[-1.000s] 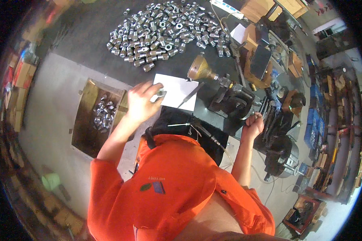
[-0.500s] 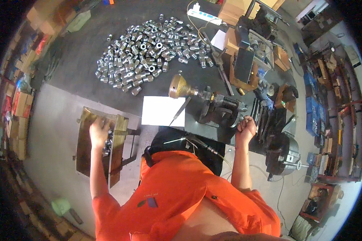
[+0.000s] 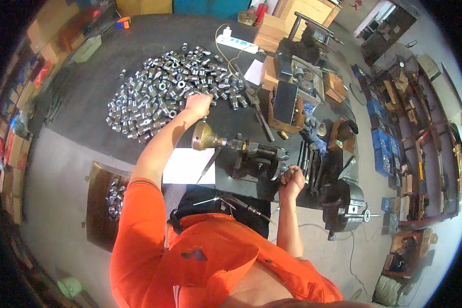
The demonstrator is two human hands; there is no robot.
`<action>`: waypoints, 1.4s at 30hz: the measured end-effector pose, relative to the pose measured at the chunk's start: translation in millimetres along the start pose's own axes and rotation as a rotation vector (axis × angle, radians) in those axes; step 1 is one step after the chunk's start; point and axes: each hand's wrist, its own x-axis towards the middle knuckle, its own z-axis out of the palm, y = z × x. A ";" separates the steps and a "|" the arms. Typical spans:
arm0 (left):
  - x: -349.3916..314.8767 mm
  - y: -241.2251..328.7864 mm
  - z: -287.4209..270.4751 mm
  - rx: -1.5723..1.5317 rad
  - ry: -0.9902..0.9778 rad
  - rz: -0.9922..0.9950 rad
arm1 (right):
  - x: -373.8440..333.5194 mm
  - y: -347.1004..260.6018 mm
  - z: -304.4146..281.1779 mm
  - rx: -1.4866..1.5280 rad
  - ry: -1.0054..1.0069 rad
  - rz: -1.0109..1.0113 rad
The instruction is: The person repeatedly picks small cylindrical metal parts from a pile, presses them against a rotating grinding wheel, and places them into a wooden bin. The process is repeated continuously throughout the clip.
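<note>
My left hand (image 3: 198,104) reaches out over the near right edge of a large heap of shiny metal hex fittings (image 3: 161,84). Its fingers curl down and are closed; what they may hold is hidden. Just below it stands a bench fixture (image 3: 251,159) with a brass-coloured cup-shaped head (image 3: 204,137) on its left end. At the fixture's right end, my right hand (image 3: 292,179) is closed round its handle, which the fingers mostly cover. A wooden box (image 3: 98,210) with several fittings lying in it is at the lower left, beside my left sleeve.
A white sheet (image 3: 182,167) with a dark pointed tool (image 3: 209,167) lies before the fixture. Right of it are long metal bars (image 3: 313,167), a bench vise (image 3: 346,205) and an open carton (image 3: 287,120). A power strip (image 3: 237,43) is at the back.
My left hand has left the wooden box and moved up and right to the heap of fittings. My right hand stays at the fixture's handle. The whole view has shifted.
</note>
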 end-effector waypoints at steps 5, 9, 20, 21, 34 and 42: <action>-18.8 1.4 -14.1 -0.092 -0.010 0.031 | -1.4 -3.0 2.9 -0.039 -0.019 -0.021; -91.8 -9.4 -33.2 -0.585 0.200 0.078 | -1.7 -3.7 3.4 -0.032 -0.021 0.017; -242.9 44.7 -36.0 -0.462 0.417 -0.072 | -1.9 -5.9 3.4 -0.097 -0.065 -0.006; -243.2 45.7 -34.4 -0.469 0.422 -0.082 | -3.2 -5.9 3.1 -0.075 -0.074 0.002; -226.0 32.9 -39.6 -0.551 0.387 -0.141 | -7.4 -3.2 5.1 -0.129 -0.022 -0.034; -191.3 1.8 -78.7 -1.769 0.279 -0.095 | -6.2 -4.2 6.3 -0.073 -0.051 -0.019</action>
